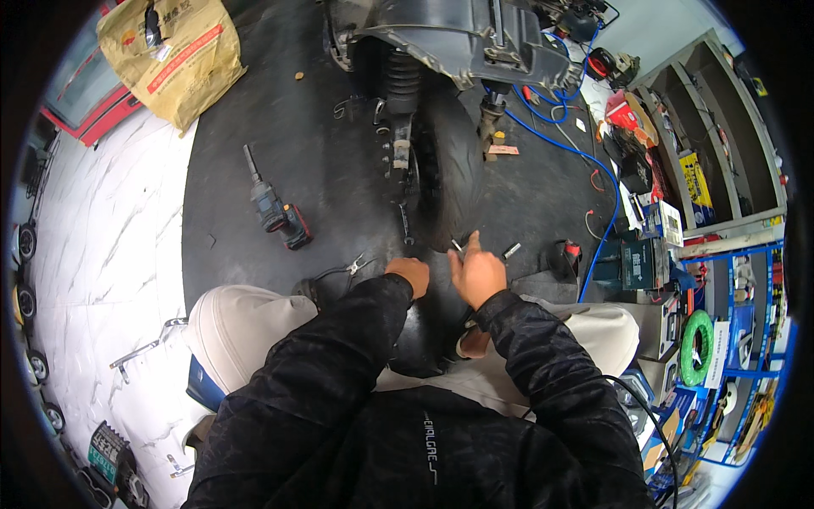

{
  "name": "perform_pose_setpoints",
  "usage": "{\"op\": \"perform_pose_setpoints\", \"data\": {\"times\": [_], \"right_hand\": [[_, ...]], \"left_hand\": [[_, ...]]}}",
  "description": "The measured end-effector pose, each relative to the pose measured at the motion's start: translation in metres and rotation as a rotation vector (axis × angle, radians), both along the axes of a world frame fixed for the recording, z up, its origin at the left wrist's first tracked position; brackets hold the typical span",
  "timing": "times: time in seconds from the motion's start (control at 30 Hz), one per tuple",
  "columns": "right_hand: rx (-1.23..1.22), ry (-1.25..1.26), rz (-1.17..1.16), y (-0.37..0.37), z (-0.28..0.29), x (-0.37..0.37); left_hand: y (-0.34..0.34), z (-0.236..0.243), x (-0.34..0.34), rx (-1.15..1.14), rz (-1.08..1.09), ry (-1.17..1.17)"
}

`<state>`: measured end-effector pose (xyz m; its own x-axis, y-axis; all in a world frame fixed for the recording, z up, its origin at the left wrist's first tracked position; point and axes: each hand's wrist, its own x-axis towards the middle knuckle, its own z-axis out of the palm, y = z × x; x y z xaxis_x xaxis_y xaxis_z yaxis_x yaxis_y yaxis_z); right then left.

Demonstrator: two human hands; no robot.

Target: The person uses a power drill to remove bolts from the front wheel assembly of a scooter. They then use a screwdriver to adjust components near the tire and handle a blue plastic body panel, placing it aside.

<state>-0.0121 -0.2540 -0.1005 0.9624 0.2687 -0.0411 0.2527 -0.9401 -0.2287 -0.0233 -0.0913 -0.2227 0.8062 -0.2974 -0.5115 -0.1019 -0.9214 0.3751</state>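
My left hand (pixel 408 276) is curled, with whatever it may hold hidden, just in front of a wrench (pixel 406 224) on the dark mat. My right hand (pixel 477 270) has its index finger stretched out and thumb apart, beside the lower edge of a tire (pixel 454 191). A small pale piece (pixel 457 245) lies by its thumb, and a small silver cylinder (pixel 512 250) lies to its right. Above stands a scooter's front end (pixel 462 47) with exposed black fork and panels. Pliers (pixel 354 265) are left of my hands.
A cordless power tool (pixel 275 212) lies at left, beyond it a paper sack (pixel 170 76) and red-framed cabinet (pixel 80 102). Blue hose (pixel 593 153) runs along the right, near a battery (pixel 637 264), cluttered shelving (pixel 712 136) and blue rack (pixel 744 339). Pale tiles (pixel 102 254) border the mat.
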Motion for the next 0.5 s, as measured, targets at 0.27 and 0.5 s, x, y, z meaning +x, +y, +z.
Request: {"op": "perform_pose_setpoints", "data": {"times": [0.27,0.5], "right_hand": [[-0.311,0.372,0.261,-0.038,0.063,0.015],[0.131,0.007,0.093,-0.105,0.171,0.123]], "left_hand": [[0.054,0.047,0.052,-0.543,1.266,-0.549],[0.006,0.162,0.06,-0.475,0.123,-1.112]]}}
